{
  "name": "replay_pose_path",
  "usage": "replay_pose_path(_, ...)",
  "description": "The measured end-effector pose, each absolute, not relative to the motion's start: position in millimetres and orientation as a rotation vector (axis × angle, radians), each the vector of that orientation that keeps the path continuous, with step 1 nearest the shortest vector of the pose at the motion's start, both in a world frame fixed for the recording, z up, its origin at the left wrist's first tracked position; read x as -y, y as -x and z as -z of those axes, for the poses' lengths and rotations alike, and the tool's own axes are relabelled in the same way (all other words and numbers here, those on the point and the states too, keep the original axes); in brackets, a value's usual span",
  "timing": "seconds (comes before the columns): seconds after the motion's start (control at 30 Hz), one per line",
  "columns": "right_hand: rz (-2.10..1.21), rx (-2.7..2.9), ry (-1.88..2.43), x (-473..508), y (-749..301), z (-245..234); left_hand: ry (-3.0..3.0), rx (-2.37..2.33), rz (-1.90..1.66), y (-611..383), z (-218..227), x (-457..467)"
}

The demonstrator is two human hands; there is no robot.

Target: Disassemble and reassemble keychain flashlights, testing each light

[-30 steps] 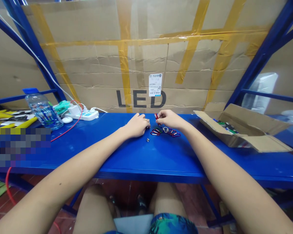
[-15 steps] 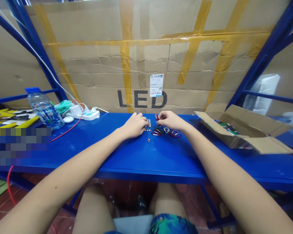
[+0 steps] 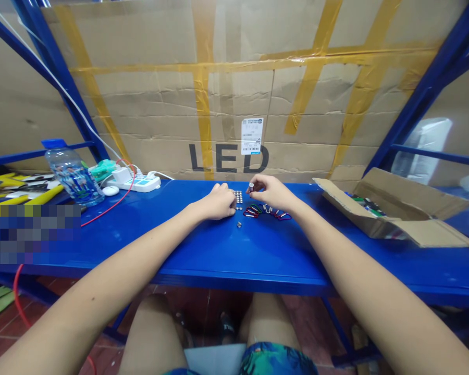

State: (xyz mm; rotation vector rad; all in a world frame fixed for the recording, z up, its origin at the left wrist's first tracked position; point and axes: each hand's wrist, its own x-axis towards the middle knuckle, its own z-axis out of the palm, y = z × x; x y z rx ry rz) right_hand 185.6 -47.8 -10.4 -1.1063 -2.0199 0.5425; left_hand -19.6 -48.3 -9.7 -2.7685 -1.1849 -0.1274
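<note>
Several small metal discs, in rows between two separated hands.
Left hand, the nearer, adjoins the rows' left side, any grip hidden; right hand, fingertips closed on a small pale-ended object, lies just to their right, the object's long axis unclear.

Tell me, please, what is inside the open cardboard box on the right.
Inside the cardboard box are green, blue and black items, too small to identify. What lies beneath them is covered.
</note>
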Motion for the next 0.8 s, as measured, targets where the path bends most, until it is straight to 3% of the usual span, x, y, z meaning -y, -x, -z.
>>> replay_pose_path(0.8,-0.394,2.077,0.981,43.4,-187.9,16.5,2.785,1.049,0.133,24.7,8.0,52.7)
